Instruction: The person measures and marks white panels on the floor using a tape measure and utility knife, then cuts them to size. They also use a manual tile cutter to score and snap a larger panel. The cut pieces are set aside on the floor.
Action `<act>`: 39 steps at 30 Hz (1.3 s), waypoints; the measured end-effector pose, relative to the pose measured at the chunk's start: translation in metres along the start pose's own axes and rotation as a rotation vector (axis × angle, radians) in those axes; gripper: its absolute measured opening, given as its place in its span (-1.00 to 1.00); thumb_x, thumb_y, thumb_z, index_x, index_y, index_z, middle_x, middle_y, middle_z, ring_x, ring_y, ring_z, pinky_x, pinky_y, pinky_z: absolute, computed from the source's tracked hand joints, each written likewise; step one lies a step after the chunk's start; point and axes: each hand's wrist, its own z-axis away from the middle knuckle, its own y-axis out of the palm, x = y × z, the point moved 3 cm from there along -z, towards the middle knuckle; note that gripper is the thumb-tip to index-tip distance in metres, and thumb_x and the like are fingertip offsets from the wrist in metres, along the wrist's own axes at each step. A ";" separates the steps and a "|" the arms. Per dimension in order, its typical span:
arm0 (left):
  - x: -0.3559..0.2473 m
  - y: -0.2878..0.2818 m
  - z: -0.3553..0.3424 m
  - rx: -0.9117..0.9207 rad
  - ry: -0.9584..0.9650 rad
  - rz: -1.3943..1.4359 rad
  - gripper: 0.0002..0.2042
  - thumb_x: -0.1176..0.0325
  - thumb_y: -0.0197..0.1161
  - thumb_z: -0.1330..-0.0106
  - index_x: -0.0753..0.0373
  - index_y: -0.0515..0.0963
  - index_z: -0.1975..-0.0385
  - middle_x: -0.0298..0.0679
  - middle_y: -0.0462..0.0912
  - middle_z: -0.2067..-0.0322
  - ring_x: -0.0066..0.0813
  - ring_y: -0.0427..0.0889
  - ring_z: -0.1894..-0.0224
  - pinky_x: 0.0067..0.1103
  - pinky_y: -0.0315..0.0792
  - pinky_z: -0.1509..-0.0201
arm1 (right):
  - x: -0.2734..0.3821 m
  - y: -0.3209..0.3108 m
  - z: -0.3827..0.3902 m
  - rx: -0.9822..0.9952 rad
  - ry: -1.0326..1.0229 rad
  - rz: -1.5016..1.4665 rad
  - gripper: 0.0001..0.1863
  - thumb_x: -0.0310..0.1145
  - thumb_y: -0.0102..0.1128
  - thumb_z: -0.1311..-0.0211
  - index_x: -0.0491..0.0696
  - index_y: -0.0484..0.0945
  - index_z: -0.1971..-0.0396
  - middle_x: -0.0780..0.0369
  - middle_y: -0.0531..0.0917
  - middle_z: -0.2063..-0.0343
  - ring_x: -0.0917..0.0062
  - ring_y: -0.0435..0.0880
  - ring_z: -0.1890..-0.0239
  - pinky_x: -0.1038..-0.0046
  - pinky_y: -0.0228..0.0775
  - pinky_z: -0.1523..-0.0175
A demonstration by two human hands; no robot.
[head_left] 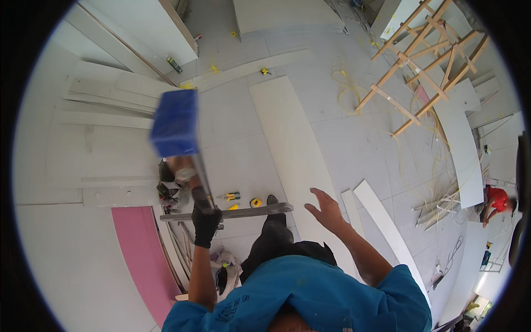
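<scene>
- Gloved left hand (206,223) clenched around grey handle of blue-headed tool (176,123); head boxy, blurred, raised.
- Right hand (326,209) bare, fingers spread, holding nothing, above white board (287,138) on floor.

A long board (293,149) is laid on the floor (354,144) at centre, running toward twelve o'clock. A wooden frame (426,61) is seen at two o'clock, stacked boards (105,99) at ten o'clock. A metal bar (232,212) is laid crosswise below the board, a tape measure (255,202) just above it.
</scene>
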 end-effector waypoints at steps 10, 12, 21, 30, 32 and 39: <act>-0.202 0.132 -0.180 0.308 0.373 0.030 -0.68 0.50 0.22 0.05 0.19 0.47 0.22 -0.15 0.53 0.35 -0.12 0.63 0.32 -0.36 0.54 0.29 | -0.014 -0.031 -0.151 0.428 -0.152 0.098 -0.27 0.00 0.20 -0.17 -0.19 0.27 -0.19 -0.05 0.57 0.06 0.07 0.56 0.02 0.18 0.37 -0.10; -0.240 0.167 -0.218 0.392 0.347 0.020 -0.64 0.46 0.22 0.09 0.20 0.47 0.19 -0.16 0.52 0.30 -0.15 0.62 0.29 -0.36 0.53 0.27 | -0.047 -0.048 -0.182 0.435 -0.116 0.017 -0.34 0.00 0.18 -0.19 -0.17 0.34 -0.14 -0.05 0.61 0.14 0.05 0.60 0.11 0.17 0.43 0.03; -0.388 0.313 -0.395 0.375 0.307 -0.087 -0.69 0.36 0.20 0.04 0.16 0.46 0.22 -0.22 0.46 0.30 -0.20 0.57 0.40 -0.36 0.50 0.36 | -0.175 -0.194 -0.352 0.393 -0.115 0.084 -0.67 -0.13 0.08 -0.31 -0.15 0.40 0.29 -0.02 0.57 0.34 -0.01 0.57 0.25 0.05 0.42 0.22; -0.415 0.371 -0.580 0.129 0.181 0.111 -0.65 0.39 0.23 0.05 0.16 0.44 0.18 -0.28 0.55 0.36 -0.25 0.61 0.35 -0.39 0.50 0.33 | -0.182 -0.276 -0.559 0.479 -0.228 0.291 -0.65 -0.11 0.03 -0.36 -0.14 0.35 0.27 -0.05 0.62 0.44 -0.05 0.59 0.38 0.03 0.42 0.30; -0.387 0.380 -0.617 0.047 0.089 0.116 -0.61 0.38 0.22 0.04 0.20 0.45 0.12 -0.23 0.57 0.41 -0.23 0.64 0.36 -0.37 0.49 0.34 | -0.176 -0.260 -0.604 0.542 -0.274 0.294 -0.66 -0.11 0.04 -0.35 -0.14 0.36 0.26 -0.08 0.62 0.46 -0.07 0.59 0.38 0.02 0.40 0.31; -0.375 0.370 -0.640 -0.633 0.047 -0.160 -0.66 0.33 0.19 -0.07 0.30 0.49 0.14 -0.14 0.51 0.27 -0.20 0.51 0.20 -0.37 0.43 0.18 | -0.236 -0.231 -0.770 0.673 -0.520 0.009 -0.61 -0.34 0.15 -0.14 -0.18 0.54 0.04 0.11 0.71 0.37 0.17 0.67 0.31 0.27 0.49 0.12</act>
